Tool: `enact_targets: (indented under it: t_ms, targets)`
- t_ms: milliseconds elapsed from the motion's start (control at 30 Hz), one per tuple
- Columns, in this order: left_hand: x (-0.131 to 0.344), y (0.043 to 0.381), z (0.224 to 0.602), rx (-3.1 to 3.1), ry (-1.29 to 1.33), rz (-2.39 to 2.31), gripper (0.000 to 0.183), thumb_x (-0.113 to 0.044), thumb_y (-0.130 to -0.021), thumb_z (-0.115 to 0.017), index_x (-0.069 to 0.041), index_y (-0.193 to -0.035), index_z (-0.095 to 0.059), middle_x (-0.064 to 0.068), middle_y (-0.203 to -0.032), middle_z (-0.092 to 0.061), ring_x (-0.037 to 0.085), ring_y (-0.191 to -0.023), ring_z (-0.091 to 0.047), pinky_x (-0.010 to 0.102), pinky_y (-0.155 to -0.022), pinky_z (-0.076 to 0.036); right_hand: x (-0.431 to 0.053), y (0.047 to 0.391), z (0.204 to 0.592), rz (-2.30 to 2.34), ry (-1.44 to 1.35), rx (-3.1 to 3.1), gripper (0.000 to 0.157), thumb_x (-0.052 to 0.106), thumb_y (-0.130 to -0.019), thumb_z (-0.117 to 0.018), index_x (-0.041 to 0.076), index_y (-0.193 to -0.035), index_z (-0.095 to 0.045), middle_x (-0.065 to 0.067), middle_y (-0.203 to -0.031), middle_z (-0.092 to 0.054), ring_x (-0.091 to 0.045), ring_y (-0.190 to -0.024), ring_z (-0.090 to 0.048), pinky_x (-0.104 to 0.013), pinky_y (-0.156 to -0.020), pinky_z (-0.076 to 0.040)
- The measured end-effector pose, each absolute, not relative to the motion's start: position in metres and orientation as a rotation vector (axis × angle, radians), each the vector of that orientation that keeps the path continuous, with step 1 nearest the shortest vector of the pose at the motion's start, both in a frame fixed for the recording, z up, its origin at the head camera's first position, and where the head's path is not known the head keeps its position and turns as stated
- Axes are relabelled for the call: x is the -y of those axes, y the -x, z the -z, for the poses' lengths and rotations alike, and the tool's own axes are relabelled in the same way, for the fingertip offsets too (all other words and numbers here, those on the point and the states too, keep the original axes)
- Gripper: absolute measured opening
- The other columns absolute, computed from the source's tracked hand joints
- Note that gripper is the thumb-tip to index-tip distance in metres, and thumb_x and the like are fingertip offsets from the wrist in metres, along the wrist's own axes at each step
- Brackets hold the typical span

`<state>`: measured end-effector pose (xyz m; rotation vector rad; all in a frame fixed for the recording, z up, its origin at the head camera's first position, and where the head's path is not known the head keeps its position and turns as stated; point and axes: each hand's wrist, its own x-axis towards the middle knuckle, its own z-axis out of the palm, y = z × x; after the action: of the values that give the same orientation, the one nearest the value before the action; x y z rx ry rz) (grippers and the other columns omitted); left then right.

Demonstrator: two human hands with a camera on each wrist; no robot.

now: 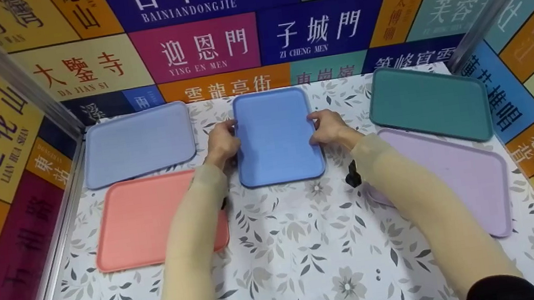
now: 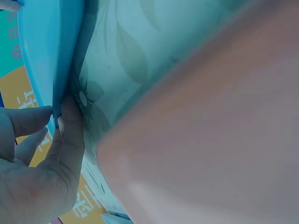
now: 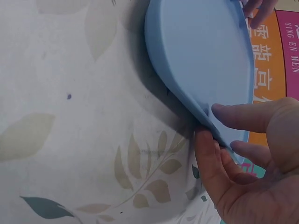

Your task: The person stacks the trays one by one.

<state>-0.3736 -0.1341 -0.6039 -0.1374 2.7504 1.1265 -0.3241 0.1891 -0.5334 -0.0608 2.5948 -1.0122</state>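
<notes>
A blue rectangular tray [image 1: 277, 138] is at the back middle of the table, its long side pointing away from me. My left hand [image 1: 223, 143] pinches its left rim; in the left wrist view the thumb and fingers [image 2: 70, 135] lie on either side of the edge. On the opposite side my right hand [image 1: 330, 127] pinches the right rim. The right wrist view shows its thumb [image 3: 238, 116] over the tray and other fingers under the edge. A shadow runs along the tray's underside there.
A pale blue tray [image 1: 140, 143] lies back left, with a coral tray [image 1: 135, 224] in front, under my left forearm. At right are a green tray [image 1: 428, 103] and a lilac tray [image 1: 472, 179], partly covered by my right forearm. Lettered panels [image 1: 197, 48] wall the flowered tablecloth [image 1: 303, 269].
</notes>
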Motion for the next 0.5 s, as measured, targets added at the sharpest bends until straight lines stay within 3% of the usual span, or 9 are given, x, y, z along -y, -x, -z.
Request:
enact_targets:
  t_ms: [300,400,500]
  targets:
    - [0.14,0.366,0.591,-2.664,0.114,-1.227,0.065,0.002,-0.082,-0.067,-0.017,-0.144,-0.076,0.012,-0.142,-0.072,0.023,-0.122,-0.066,0.037,-0.106,-0.06,-0.188,0.318,0.523,1.113,-0.022,-2.522,0.068,0.005,-0.092,-0.079,0.001,-0.157,-0.06,-0.019,-0.128,-0.067,-0.015,-0.08,-0.071,-0.034,-0.076,-0.071]
    - [0.139,0.346,0.562,-2.617,0.104,-1.274,0.06,0.003,-0.086,-0.066,-0.011,-0.144,-0.075,0.017,-0.146,-0.07,0.028,-0.128,-0.065,0.04,-0.108,-0.06,-0.188,0.316,0.518,1.086,-0.009,-2.529,0.063,0.009,-0.096,-0.079,0.001,-0.156,-0.062,-0.02,-0.131,-0.068,-0.017,-0.085,-0.073,-0.036,-0.08,-0.072]
    - [0.139,0.325,0.535,-2.583,0.065,-1.312,0.056,0.001,-0.092,-0.064,-0.006,-0.147,-0.071,0.022,-0.15,-0.067,0.033,-0.124,-0.065,0.045,-0.101,-0.063,-0.191,0.312,0.514,1.039,0.03,-2.558,0.061,0.012,-0.097,-0.079,0.001,-0.155,-0.062,-0.022,-0.132,-0.069,-0.019,-0.09,-0.072,-0.037,-0.083,-0.072]
